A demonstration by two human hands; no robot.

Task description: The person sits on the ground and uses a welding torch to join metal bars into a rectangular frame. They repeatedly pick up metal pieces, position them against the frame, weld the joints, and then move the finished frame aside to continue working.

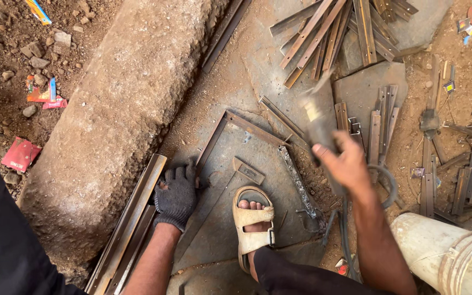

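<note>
The gloved left hand (176, 194) lies flat, fingers spread, pressing down on the lower left corner of a steel angle frame (247, 127) that rests on a grey slab (258, 82) at the frame's centre. It grips nothing; it only pins the work. The bare right hand (348, 164), at centre right, is closed around the handle of a hammer (315, 117), whose head is blurred above the frame's right corner. A sandalled foot (251, 218) stands on the slab inside the frame, helping to hold it.

The frame looks like stiff, heavy welded iron, rusty and rough, so it should not slip, though its edges are probably sharp; the glove suits that. The flat flange near a corner seems the best place to hold it. A short flat piece (248, 170) lies loose inside the frame.

More angle bars (334, 27) are piled at the top, shorter pieces (381, 123) lie at right, a stone kerb (121, 114) runs at left, and a white bucket (449, 257) sits at lower right.
</note>
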